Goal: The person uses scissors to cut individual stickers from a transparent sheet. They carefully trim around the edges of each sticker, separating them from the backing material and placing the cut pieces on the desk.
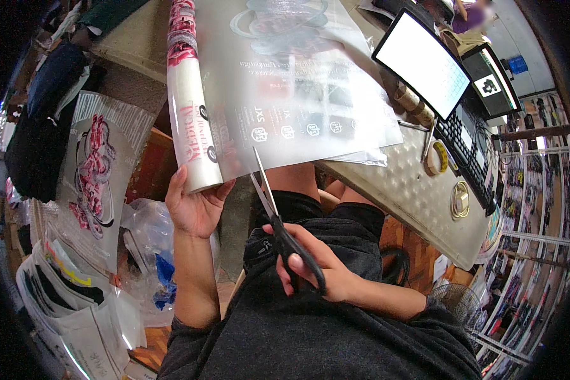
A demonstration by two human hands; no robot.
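Observation:
My left hand [198, 204] grips the near end of a roll of printed clear film [195, 136], thumb on one side and fingers round the other. From the roll a sheet of film [297, 95] spreads right across the table, printed in pale lettering and small emblems. My right hand [316, 261] holds black-handled scissors [269, 199] through the finger loops. Their blades are parted and point up toward the sheet's near edge, close to the roll. Whether the blades touch the film I cannot tell.
A monitor [422, 63], keyboard [465, 149], tape roll [436, 157] and coiled cable [460, 199] are on the table [418, 202] at right. Left are a printed film sheet [101, 171], dark fabric [38, 152] and plastic bags [149, 234]. A person [468, 17] is at far right.

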